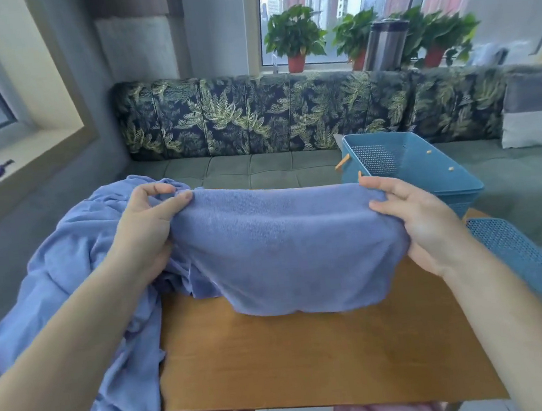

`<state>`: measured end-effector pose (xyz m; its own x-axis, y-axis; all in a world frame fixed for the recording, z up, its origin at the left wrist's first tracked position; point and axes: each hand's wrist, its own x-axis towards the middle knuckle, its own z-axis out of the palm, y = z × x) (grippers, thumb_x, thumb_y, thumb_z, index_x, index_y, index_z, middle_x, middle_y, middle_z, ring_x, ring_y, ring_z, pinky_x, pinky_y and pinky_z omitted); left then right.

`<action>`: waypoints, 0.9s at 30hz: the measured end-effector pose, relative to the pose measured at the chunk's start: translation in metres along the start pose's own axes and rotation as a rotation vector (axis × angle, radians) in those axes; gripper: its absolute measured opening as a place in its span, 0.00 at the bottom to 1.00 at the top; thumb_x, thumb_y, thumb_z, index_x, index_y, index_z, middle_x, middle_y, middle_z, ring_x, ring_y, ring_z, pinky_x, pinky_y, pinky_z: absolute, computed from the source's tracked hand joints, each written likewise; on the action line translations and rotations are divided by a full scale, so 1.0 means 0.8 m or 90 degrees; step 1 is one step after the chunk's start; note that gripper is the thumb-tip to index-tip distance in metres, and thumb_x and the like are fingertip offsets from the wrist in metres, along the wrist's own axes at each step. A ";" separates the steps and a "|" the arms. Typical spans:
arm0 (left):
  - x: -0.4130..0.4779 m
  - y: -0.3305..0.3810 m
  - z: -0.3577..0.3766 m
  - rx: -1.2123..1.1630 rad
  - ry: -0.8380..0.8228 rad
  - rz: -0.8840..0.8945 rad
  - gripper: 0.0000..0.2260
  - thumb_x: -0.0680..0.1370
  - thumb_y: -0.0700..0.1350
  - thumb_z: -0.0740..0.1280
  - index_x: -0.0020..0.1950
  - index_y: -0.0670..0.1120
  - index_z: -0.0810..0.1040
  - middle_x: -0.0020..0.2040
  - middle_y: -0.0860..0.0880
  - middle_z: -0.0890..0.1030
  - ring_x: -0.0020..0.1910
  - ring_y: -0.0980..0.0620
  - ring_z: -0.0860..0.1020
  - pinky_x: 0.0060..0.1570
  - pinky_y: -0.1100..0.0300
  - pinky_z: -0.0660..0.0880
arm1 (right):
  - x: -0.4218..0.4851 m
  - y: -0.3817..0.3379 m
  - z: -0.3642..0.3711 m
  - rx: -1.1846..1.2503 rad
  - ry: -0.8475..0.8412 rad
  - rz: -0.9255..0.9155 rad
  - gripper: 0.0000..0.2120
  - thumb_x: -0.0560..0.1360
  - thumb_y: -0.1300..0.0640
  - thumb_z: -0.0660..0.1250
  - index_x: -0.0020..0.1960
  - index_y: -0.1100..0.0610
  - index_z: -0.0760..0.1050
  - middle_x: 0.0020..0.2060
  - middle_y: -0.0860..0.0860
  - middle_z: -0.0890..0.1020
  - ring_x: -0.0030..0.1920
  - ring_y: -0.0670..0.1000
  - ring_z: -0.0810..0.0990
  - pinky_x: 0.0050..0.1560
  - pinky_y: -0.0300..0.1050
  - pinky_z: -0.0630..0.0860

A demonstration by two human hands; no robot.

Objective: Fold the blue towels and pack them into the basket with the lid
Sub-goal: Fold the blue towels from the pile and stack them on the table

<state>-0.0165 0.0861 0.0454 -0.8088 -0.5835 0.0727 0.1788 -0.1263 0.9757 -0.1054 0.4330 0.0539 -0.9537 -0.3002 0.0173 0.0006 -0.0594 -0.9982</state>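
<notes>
Tabletop [312, 361] bare near its edge; blue towel [287, 247] clutched by left hand [146, 228], right hand [422, 223].

Head camera looks forward and down, close over table [311, 351]

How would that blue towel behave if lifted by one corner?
Probably floppy: the blue terry-cloth towel sags between the left hand and right hand. Likely not slippery, since its fuzzy weave bunches under the fingers. It shouldn't roll or break.

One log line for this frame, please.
phase: folding | left grip: holds towel | right grip: holds towel | basket: open | lid: off
</notes>
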 end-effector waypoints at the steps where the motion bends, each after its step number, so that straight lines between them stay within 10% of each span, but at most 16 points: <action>1: 0.003 0.011 0.007 -0.005 -0.009 0.015 0.11 0.73 0.44 0.77 0.46 0.52 0.75 0.43 0.49 0.80 0.39 0.50 0.77 0.37 0.54 0.71 | 0.000 -0.014 -0.002 -0.005 -0.006 -0.009 0.17 0.79 0.67 0.63 0.60 0.51 0.82 0.57 0.53 0.85 0.51 0.50 0.82 0.50 0.46 0.77; 5: 0.019 0.049 0.028 -0.001 -0.052 0.011 0.09 0.75 0.39 0.74 0.47 0.49 0.75 0.34 0.54 0.78 0.27 0.56 0.73 0.23 0.64 0.66 | 0.018 -0.056 -0.010 -0.014 0.016 -0.056 0.16 0.77 0.66 0.65 0.54 0.50 0.86 0.55 0.53 0.85 0.51 0.52 0.79 0.51 0.49 0.72; 15: 0.125 0.058 0.067 0.043 -0.038 -0.168 0.09 0.77 0.36 0.70 0.54 0.48 0.81 0.43 0.49 0.81 0.39 0.53 0.77 0.37 0.59 0.75 | 0.110 -0.056 0.009 -0.079 0.073 -0.020 0.17 0.74 0.67 0.67 0.53 0.49 0.85 0.52 0.51 0.84 0.44 0.50 0.76 0.40 0.42 0.70; 27: 0.134 0.078 0.072 0.208 -0.016 0.116 0.06 0.75 0.43 0.74 0.44 0.52 0.79 0.38 0.52 0.79 0.35 0.54 0.73 0.38 0.59 0.68 | 0.119 -0.083 0.022 -0.140 0.216 -0.156 0.06 0.76 0.54 0.71 0.53 0.47 0.80 0.41 0.46 0.81 0.35 0.42 0.77 0.36 0.37 0.70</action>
<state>-0.1243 0.0614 0.1261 -0.7944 -0.5523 0.2528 0.1365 0.2432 0.9603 -0.1907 0.3918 0.1230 -0.9623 0.0270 0.2708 -0.2655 0.1240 -0.9561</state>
